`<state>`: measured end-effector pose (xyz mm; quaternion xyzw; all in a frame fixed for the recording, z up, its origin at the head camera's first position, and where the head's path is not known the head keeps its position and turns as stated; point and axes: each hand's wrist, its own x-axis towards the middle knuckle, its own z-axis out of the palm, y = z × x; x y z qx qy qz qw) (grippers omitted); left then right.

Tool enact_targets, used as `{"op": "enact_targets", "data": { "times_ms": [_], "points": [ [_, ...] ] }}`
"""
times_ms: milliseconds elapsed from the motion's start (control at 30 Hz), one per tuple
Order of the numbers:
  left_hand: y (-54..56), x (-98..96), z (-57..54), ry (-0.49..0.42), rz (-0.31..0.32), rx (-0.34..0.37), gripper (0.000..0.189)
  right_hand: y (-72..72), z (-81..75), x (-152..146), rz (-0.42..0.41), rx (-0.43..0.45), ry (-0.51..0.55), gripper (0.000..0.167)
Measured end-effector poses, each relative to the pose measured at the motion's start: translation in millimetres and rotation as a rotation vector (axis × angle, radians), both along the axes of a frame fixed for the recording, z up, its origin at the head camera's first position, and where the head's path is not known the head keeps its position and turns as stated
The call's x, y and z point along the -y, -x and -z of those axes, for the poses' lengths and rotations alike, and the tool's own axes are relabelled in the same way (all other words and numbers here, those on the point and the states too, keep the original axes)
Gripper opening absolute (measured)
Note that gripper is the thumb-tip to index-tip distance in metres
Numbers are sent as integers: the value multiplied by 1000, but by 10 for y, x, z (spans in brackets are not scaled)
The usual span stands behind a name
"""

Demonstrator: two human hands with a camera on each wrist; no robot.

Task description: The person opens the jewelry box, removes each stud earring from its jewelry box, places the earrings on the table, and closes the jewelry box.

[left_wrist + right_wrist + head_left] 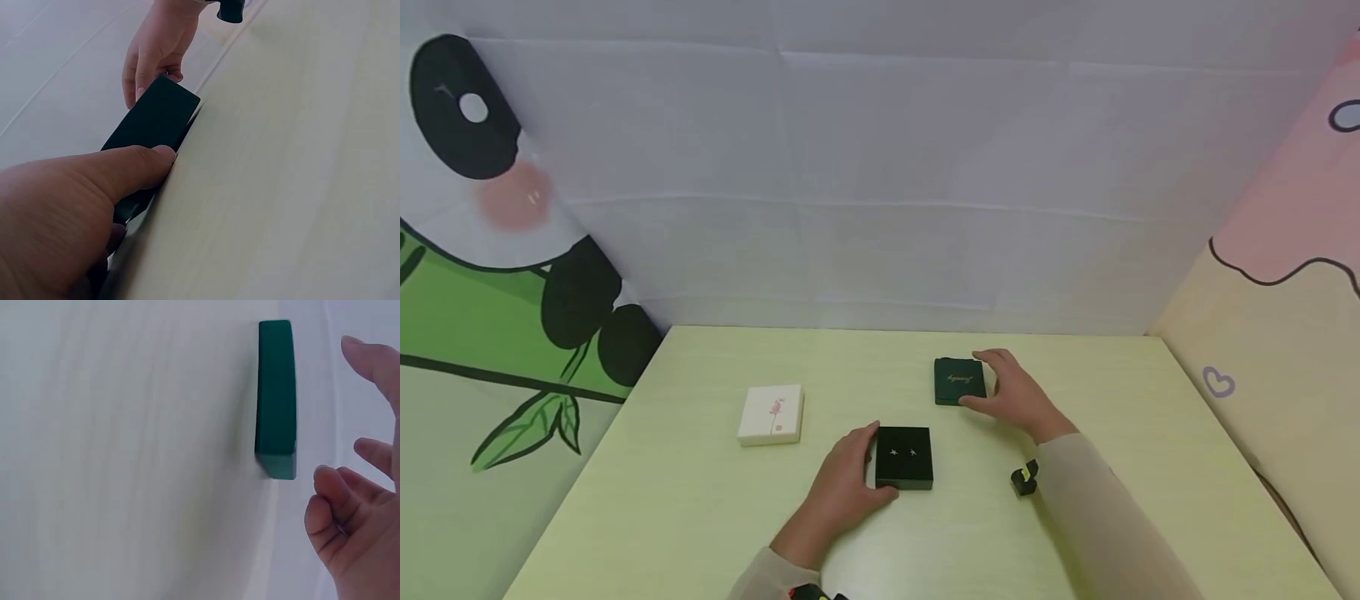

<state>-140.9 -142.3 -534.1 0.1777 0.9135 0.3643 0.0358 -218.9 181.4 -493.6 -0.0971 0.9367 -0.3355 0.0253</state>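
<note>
A dark open jewelry box (904,468) sits on the table, with a pair of small star-shaped earrings (913,453) on its black lining. My left hand (842,479) grips this box at its left side, thumb along the near edge; the left wrist view shows the thumb (140,169) against its green wall. Farther back lies a green box lid (951,385) with gold lettering. Around its right side, my right hand (1018,396) is spread, thumb by the near corner and a finger by the far one. In the right wrist view a gap separates the fingers from the green lid (276,394).
A white box (772,414) with a pink flower print lies left of the dark box. Behind the table (700,517) hangs a pale cloth wall (880,150), and printed cartoon panels stand at both sides.
</note>
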Motion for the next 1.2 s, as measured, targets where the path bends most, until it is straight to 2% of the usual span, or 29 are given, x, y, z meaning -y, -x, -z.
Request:
{"op": "enact_targets", "data": {
  "times_ms": [367,633,800,933,1200],
  "points": [
    [19,-54,37,-4,-12,0,98,-250,1,173,15,-61,169,82],
    [47,-100,30,-10,-13,-21,98,-370,36,326,10,-55,215,59],
    [66,-122,22,-18,-14,-31,98,-451,51,434,-26,-103,229,45],
    [70,-128,12,-19,-17,-30,97,-520,62,520,-76,-123,232,41],
    [100,-167,-6,-32,-22,-50,96,-552,104,631,-116,-103,289,38]
  ]
}}
